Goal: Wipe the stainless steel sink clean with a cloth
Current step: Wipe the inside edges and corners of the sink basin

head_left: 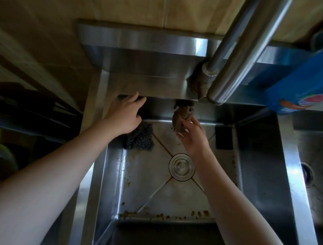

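Note:
The stainless steel sink (259,168) fills the middle of the head view, with brown crumbs along its near floor edge and a round drain (181,167) in the middle. My right hand (191,136) pinches a small bunched brown cloth (180,117) above the far part of the basin, close to the back wall. My left hand (125,113) reaches with straight fingers to the far left corner of the basin, over a dark steel-wool scourer (140,138) lying on the floor there. It holds nothing.
The steel tap pipes (237,51) rise from the ledge behind the sink, right of centre. A blue packet (302,85) stands on the right ledge. A dark rectangle (224,137) sits on the right part of the basin's back. A second basin (315,173) lies to the right.

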`<state>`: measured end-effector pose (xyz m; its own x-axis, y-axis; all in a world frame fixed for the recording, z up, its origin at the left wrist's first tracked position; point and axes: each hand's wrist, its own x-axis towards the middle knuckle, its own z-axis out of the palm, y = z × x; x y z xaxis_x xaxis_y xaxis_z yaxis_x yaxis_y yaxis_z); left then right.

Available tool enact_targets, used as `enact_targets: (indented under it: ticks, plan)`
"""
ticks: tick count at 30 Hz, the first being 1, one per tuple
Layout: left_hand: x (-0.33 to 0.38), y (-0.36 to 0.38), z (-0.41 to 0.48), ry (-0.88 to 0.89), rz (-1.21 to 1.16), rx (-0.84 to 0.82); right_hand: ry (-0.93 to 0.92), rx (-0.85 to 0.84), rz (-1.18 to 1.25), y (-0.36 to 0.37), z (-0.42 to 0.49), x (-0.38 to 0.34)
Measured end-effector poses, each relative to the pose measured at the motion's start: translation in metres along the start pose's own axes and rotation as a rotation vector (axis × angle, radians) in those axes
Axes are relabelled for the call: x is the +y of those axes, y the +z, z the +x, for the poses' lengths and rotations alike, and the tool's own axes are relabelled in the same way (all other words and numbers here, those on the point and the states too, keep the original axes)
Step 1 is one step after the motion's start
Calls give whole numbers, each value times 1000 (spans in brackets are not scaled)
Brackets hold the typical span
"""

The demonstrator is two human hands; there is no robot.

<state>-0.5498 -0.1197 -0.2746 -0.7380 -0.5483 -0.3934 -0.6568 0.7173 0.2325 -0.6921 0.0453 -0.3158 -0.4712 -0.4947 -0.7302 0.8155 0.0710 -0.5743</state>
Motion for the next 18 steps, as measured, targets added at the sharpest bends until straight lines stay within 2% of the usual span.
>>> enact_targets:
  ticks: [18]
  plan:
    - [-17,-10,-74,-105,-180,112,-2,-258,-46,9,-45,-4]
